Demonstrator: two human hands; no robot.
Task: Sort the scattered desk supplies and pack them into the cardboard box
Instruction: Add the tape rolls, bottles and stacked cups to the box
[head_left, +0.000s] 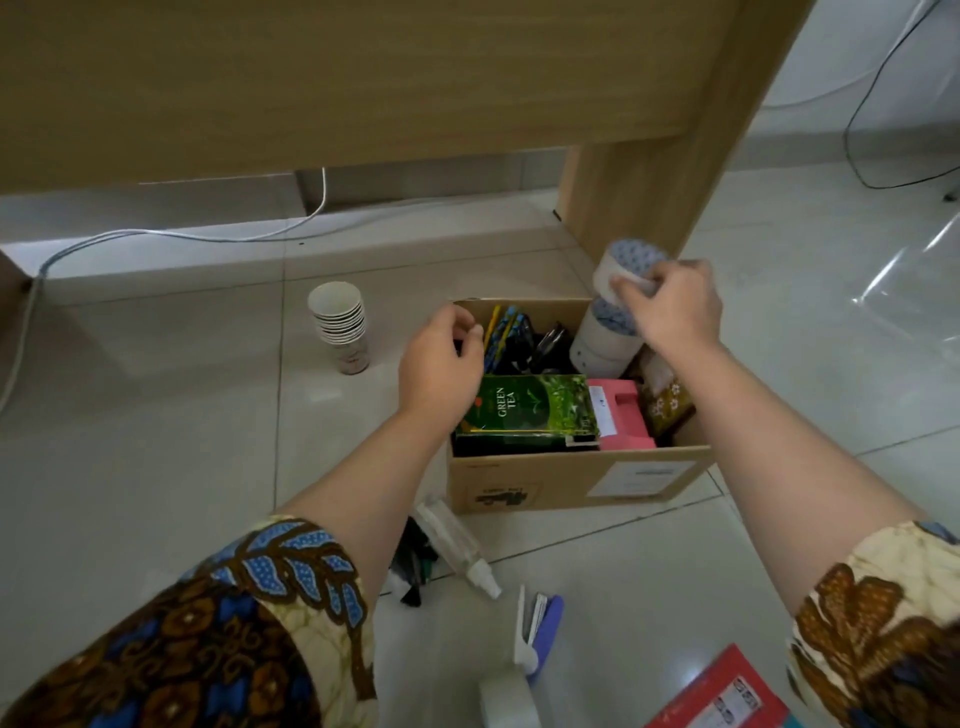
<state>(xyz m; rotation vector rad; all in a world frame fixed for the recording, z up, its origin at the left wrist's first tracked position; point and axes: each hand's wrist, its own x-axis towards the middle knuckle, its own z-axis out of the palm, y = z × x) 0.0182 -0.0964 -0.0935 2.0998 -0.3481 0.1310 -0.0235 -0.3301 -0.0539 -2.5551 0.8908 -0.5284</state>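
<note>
An open cardboard box (524, 483) stands on the tiled floor. Inside lie a green tea carton (530, 410), a pink box (621, 415), a patterned tissue pack (667, 400), blue and yellow items (501, 332) and a stack of white tape rolls (605, 340). My right hand (670, 309) grips another white tape roll (626, 270) just above that stack at the box's far right corner. My left hand (441, 358) hovers over the box's left edge with fingers curled; nothing shows in it.
A stack of paper cups (340, 325) stands left of the box. In front of it lie a clear spray bottle (460, 545), black clips (413, 566), a blue stapler (537, 631), a tape roll (509, 699) and a red box (722, 693). A wooden desk (363, 78) looms behind.
</note>
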